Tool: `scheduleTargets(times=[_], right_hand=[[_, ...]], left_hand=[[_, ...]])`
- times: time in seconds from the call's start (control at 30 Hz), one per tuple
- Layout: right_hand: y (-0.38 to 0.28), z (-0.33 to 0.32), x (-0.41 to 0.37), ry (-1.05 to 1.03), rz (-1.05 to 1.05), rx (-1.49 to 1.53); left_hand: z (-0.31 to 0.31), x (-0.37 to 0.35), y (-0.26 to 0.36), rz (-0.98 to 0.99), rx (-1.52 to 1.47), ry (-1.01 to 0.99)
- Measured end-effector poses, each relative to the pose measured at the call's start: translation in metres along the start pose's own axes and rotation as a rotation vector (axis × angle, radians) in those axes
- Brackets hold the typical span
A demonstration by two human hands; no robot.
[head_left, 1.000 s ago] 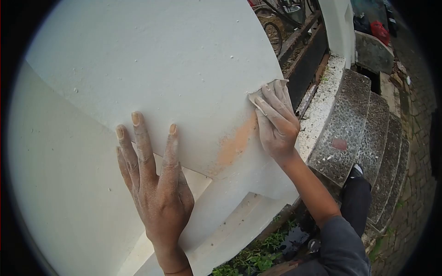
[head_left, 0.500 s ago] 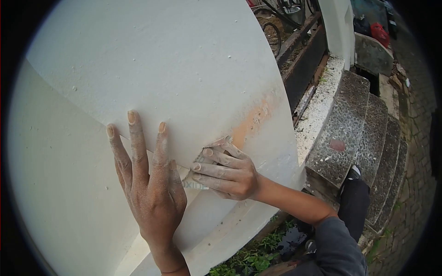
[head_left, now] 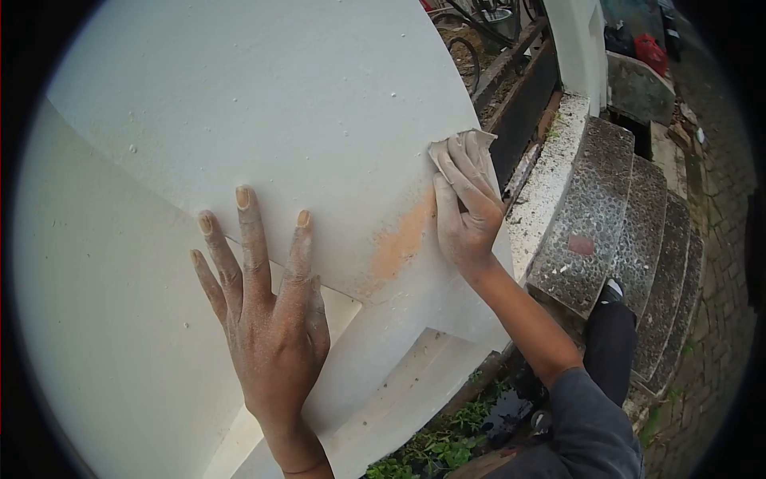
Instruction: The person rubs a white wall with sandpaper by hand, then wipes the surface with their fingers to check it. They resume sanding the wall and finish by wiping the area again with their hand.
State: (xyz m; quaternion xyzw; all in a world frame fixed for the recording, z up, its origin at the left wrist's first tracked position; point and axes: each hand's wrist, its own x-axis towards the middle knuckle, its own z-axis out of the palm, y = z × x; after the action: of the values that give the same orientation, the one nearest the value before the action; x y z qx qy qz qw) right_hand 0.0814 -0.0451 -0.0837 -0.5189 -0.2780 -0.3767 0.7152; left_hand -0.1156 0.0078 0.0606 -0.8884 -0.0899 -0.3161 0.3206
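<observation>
A big white rounded wall (head_left: 263, 104) fills the view, with a stepped moulding at its base and an orange rubbed patch (head_left: 401, 242) near its right edge. My left hand (head_left: 267, 315), dusty, lies flat on the wall with fingers spread, holding nothing. Higher up at the wall's right edge, my right hand (head_left: 463, 207) presses a folded piece of sandpaper (head_left: 455, 148) against the surface, just above the orange patch.
Curved pebble-faced steps (head_left: 622, 231) descend to the right, with paving beyond. A dark gate rail (head_left: 519, 96) and bicycle wheels stand behind the wall's edge. Green weeds (head_left: 439, 447) grow at the wall's foot. My dark trouser leg and shoe (head_left: 610, 335) are by the steps.
My right hand has swept with the sandpaper from the moulding by my left hand up and right to the wall's edge. My left hand stays flat on the wall.
</observation>
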Motion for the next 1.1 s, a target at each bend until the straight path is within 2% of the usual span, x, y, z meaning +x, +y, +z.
scheduleTargets(times=[0.03, 0.07, 0.17, 0.2, 0.27, 0.3, 0.33, 0.37, 0.43, 0.5, 0.57, 0.63, 0.67, 0.77, 0.8, 0.87, 0.9, 0.93, 0.97, 1.03, 1.1], right_hand=[[-0.033, 0.007, -0.009, -0.029, -0.218, -0.084], [-0.059, 0.006, -0.028, -0.259, -0.287, 0.054], [-0.037, -0.002, -0.022, -0.312, -0.439, 0.067], [-0.016, -0.007, -0.004, -0.138, -0.32, -0.055], [0.001, -0.006, 0.003, -0.035, 0.007, 0.013], [-0.017, 0.003, -0.005, -0.034, -0.036, 0.0], [-0.049, 0.0, -0.016, -0.219, -0.255, 0.049], [-0.065, -0.001, -0.029, -0.409, -0.377, 0.234], [-0.043, -0.006, -0.02, -0.373, -0.443, 0.128], [-0.015, -0.012, 0.01, -0.195, 0.104, 0.289], [-0.02, -0.012, 0.01, -0.146, 0.176, 0.261], [-0.054, 0.0, -0.021, -0.212, -0.238, 0.05], [-0.065, -0.002, -0.033, -0.393, -0.347, 0.254], [-0.018, -0.012, -0.004, -0.225, -0.381, 0.04], [-0.001, -0.014, 0.013, -0.101, -0.13, 0.045], [-0.01, -0.011, 0.018, -0.048, 0.088, 0.184], [-0.023, 0.001, 0.0, -0.009, -0.116, 0.023], [-0.048, -0.002, -0.019, -0.198, -0.265, 0.063], [-0.063, -0.002, -0.037, -0.376, -0.347, 0.264], [-0.043, -0.008, -0.032, -0.418, -0.44, 0.209], [-0.003, -0.007, 0.001, -0.074, -0.169, 0.085]], left_hand=[[0.001, 0.004, 0.001, 0.01, -0.001, -0.005], [0.0, 0.006, 0.001, 0.019, -0.001, -0.005], [-0.001, 0.003, 0.001, 0.041, 0.005, -0.033], [-0.001, 0.004, 0.003, 0.037, 0.017, -0.033], [-0.003, 0.002, 0.004, 0.022, 0.019, -0.048], [-0.004, 0.003, 0.005, 0.015, 0.016, -0.046], [-0.004, 0.006, 0.007, 0.007, 0.012, -0.042], [-0.003, 0.007, 0.008, 0.006, 0.003, -0.03], [-0.002, 0.007, 0.007, 0.017, -0.012, -0.017], [0.0, 0.007, 0.009, 0.021, 0.032, -0.025], [-0.001, 0.004, 0.011, 0.005, 0.047, -0.048], [0.001, 0.006, 0.013, -0.017, 0.043, -0.066], [0.0, 0.007, 0.014, -0.013, 0.013, -0.056], [-0.002, 0.006, 0.014, 0.011, -0.037, -0.045], [-0.002, 0.007, 0.015, 0.01, -0.037, -0.038], [-0.003, 0.003, 0.018, 0.004, -0.044, -0.055], [-0.003, 0.004, 0.017, 0.012, -0.042, -0.057], [-0.003, 0.006, 0.017, 0.021, -0.039, -0.051], [-0.002, 0.007, 0.017, 0.017, -0.052, -0.047], [-0.001, 0.005, 0.015, 0.019, -0.069, -0.052], [-0.001, 0.006, 0.016, 0.024, -0.062, -0.058]])
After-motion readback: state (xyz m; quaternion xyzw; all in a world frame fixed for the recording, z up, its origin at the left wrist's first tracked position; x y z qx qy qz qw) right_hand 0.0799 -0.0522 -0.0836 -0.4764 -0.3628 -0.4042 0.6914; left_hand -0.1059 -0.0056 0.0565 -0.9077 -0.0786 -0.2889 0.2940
